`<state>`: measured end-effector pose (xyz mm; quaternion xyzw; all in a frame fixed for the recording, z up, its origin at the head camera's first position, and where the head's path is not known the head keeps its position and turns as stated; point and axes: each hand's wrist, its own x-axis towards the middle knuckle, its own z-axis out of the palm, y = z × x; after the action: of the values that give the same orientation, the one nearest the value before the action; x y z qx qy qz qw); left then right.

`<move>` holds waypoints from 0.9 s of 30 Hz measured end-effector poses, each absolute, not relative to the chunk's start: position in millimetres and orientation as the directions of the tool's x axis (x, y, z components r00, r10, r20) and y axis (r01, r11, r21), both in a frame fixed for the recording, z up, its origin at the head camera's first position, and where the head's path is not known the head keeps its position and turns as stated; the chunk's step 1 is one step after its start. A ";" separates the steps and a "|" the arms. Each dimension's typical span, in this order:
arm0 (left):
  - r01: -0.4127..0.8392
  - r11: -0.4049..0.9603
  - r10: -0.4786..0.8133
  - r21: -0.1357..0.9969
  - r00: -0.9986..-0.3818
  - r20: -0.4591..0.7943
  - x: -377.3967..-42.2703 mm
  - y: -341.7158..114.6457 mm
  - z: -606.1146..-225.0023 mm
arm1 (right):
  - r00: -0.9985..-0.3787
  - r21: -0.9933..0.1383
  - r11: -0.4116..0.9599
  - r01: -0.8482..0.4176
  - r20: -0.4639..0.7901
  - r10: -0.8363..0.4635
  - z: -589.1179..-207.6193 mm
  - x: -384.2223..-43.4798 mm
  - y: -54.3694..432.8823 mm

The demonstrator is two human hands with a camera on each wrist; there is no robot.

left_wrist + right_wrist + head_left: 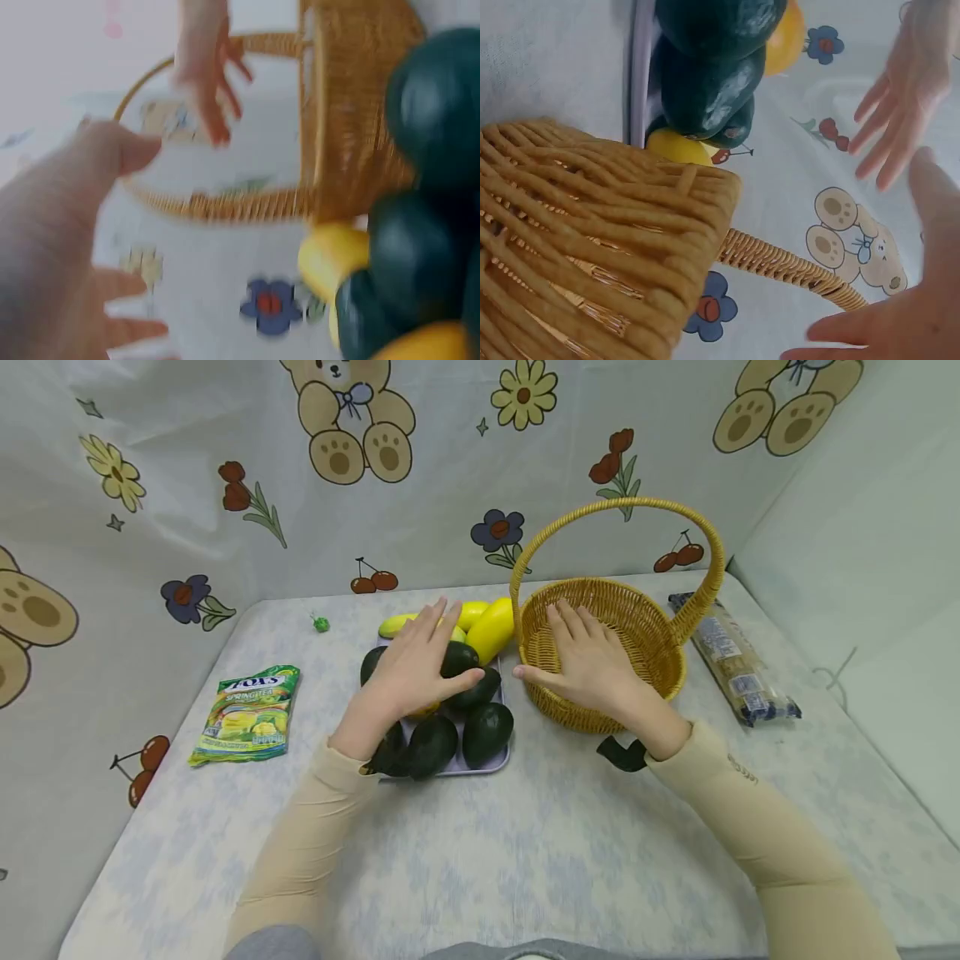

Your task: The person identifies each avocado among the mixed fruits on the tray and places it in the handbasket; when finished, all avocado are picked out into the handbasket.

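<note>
My left hand (416,668) is held above a lavender tray (491,767), fingers straight and thumb spread, holding nothing. On the tray lie several dark green avocados (487,733) and, toward the back, yellow oblong fruits or vegetables (491,628). Part of an orange-yellow thing (431,343) shows among the avocados in the left wrist view. Over the near left part of a wicker basket (645,635) hovers my right hand (588,664), also straight-fingered with nothing in it. The basket's tall arched handle (622,503) rises behind that hand. Some avocados are hidden beneath the left hand.
A green and yellow candy bag (251,717) lies left of the tray. Behind it sits a small green object (321,624). Right of the basket is a long clear package (738,664). A black strip (622,753) lies near my right wrist. A patterned cloth wall (442,460) stands behind.
</note>
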<state>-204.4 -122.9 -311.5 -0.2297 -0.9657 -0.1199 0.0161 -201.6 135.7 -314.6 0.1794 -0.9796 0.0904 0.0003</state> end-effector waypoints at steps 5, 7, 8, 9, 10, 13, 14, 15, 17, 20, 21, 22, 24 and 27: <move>0.455 0.761 0.417 0.462 -0.889 0.189 -206.9 -179.2 -316.0 | -0.891 -0.373 0.809 -0.454 0.174 -0.419 -314.3 -198.5 133.6; 0.419 0.749 0.375 0.513 -0.907 0.193 -209.3 -201.9 -322.0 | -0.869 -0.472 0.731 -0.492 0.226 -0.439 -315.6 -196.5 131.5; 0.398 0.745 0.355 0.535 -0.916 0.188 -210.7 -212.3 -326.0 | -0.859 -0.515 0.690 -0.509 0.246 -0.450 -316.7 -195.2 130.1; 0.374 0.741 0.333 0.557 -0.926 0.178 -212.1 -221.8 -330.4 | -0.845 -0.546 0.649 -0.529 0.268 -0.463 -318.2 -193.7 128.7; 0.349 0.734 0.314 0.583 -0.935 0.165 -213.7 -230.3 -335.1 | -0.828 -0.570 0.609 -0.552 0.292 -0.478 -320.2 -192.2 126.9; 0.282 0.684 0.287 0.673 -0.952 0.107 -219.3 -250.5 -351.1 | -0.785 -0.624 0.501 -0.599 0.333 -0.523 -328.6 -187.0 121.2; 0.263 0.653 0.292 0.711 -0.953 0.085 -220.9 -255.5 -356.3 | -0.772 -0.637 0.474 -0.608 0.334 -0.541 -332.0 -185.4 119.6; 0.246 0.617 0.298 0.748 -0.952 0.067 -222.6 -259.8 -361.7 | -0.761 -0.649 0.451 -0.613 0.331 -0.558 -335.6 -183.9 117.8; 0.213 0.538 0.317 0.816 -0.948 0.039 -226.4 -267.6 -372.6 | -0.749 -0.681 0.414 -0.603 0.305 -0.589 -343.4 -181.9 114.2; 0.176 0.409 0.347 0.895 -0.937 0.026 -233.7 -276.5 -389.4 | -0.741 -0.715 0.394 -0.578 0.257 -0.620 -355.0 -181.0 109.6; 0.166 0.376 0.354 0.911 -0.935 0.025 -236.1 -278.5 -394.9 | -0.741 -0.723 0.393 -0.568 0.242 -0.626 -358.7 -180.7 108.4; 0.157 0.351 0.360 0.923 -0.933 0.022 -238.4 -280.4 -400.3 | -0.742 -0.733 0.391 -0.557 0.228 -0.630 -362.3 -180.3 107.5; 0.152 0.301 0.370 0.942 -0.928 0.031 -242.1 -283.3 -410.0 | -0.745 -0.739 0.400 -0.542 0.203 -0.635 -369.3 -179.5 106.0; 0.159 0.247 0.379 0.956 -0.924 0.056 -244.4 -285.5 -422.1 | -0.747 -0.727 0.425 -0.540 0.182 -0.639 -379.8 -178.3 104.5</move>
<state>-244.4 -285.5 -422.1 -0.1715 -0.7841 -0.5892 -0.0930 -178.3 104.5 -379.8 0.3502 -0.8418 0.4062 -0.0611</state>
